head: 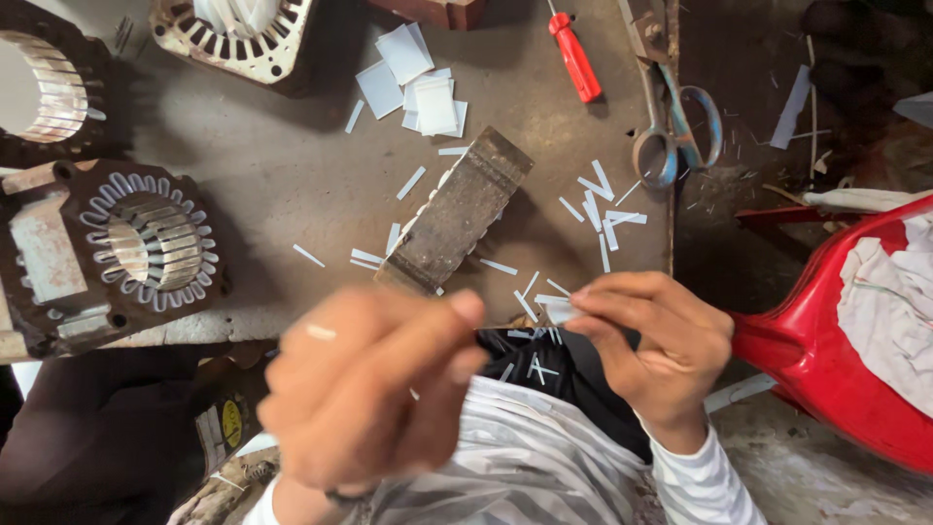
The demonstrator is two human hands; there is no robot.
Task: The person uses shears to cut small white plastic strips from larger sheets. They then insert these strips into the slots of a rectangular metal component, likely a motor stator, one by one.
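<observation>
Near the table edge — right hand pinching a paper strip, left hand curled — grip unclear.

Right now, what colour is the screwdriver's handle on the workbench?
Red: the screwdriver handle shows best in the head view, near the scissors.

**One yellow sticker, bottom left**

A single label shows in the head view: a small round yellow sticker with dark print, fixed to a dark, worn object at the lower left, below the edge of the bench and just beside the left hand. It is tilted and partly in shadow. No packages, signs or screens are visible.
</observation>
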